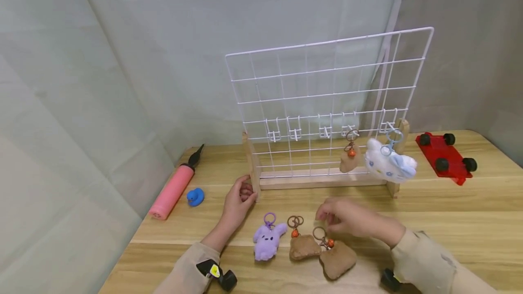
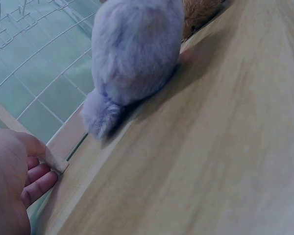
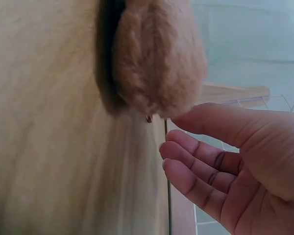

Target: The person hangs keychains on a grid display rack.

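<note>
A white wire grid rack (image 1: 328, 41) stands upright in a wooden base. My left hand (image 1: 240, 198) grips the lower end of its left wooden post (image 1: 251, 162), thumb in front and fingers curled behind. My right hand (image 1: 351, 217) hovers near a keyring (image 1: 319, 233) on the rightmost brown plush keychain (image 1: 338, 260), its fingers slightly bent and holding nothing. Another brown plush keychain (image 1: 304, 247) and a purple plush keychain (image 1: 267, 242) lie to the left. On the rack's hooks hang a white plush keychain (image 1: 388, 162) with a blue bow and a brown one (image 1: 348, 161).
Several white hooks (image 1: 295, 133) line one grid wire. Left of the rack lie a pink hand pump (image 1: 173, 192) with a black nozzle and a blue rubber duck (image 1: 195, 197). A red toy car (image 1: 443, 153) lies wheels up at the right.
</note>
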A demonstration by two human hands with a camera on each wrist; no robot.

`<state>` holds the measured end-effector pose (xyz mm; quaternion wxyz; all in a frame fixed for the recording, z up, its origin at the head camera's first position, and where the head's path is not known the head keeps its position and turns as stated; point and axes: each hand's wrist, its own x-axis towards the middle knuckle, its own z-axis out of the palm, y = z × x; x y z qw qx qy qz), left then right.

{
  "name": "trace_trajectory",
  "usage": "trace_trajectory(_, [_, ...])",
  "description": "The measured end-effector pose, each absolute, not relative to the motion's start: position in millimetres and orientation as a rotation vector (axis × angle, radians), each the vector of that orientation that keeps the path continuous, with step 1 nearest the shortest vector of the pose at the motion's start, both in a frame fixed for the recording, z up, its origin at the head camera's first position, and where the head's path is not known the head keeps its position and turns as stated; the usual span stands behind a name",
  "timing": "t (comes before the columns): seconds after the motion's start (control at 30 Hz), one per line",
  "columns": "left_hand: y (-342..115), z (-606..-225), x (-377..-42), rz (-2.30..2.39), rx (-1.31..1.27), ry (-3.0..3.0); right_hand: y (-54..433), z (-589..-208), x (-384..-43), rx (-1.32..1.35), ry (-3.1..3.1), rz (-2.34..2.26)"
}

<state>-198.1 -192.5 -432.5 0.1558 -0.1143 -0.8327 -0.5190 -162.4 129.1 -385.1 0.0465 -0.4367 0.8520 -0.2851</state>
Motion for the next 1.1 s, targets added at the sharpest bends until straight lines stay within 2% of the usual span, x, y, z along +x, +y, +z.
trace_trajectory(0.7, [-190.3,-431.7,-199.9,-1.502,-0.270,-2.430,123.1,-393.1,-160.5,-1.376,2.576,-0.747])
trace_trajectory(0.93, [-179.3,-396.5,-177.0,-1.488,-0.280,-2.451,122.4,-392.6,-160.5,-1.379,2.569,-0.758])
trace_trajectory(1.1, [-179.2,-394.8,-177.0,-1.486,-0.279,-2.446,121.9,-392.6,-160.9,-1.375,2.580,-0.757])
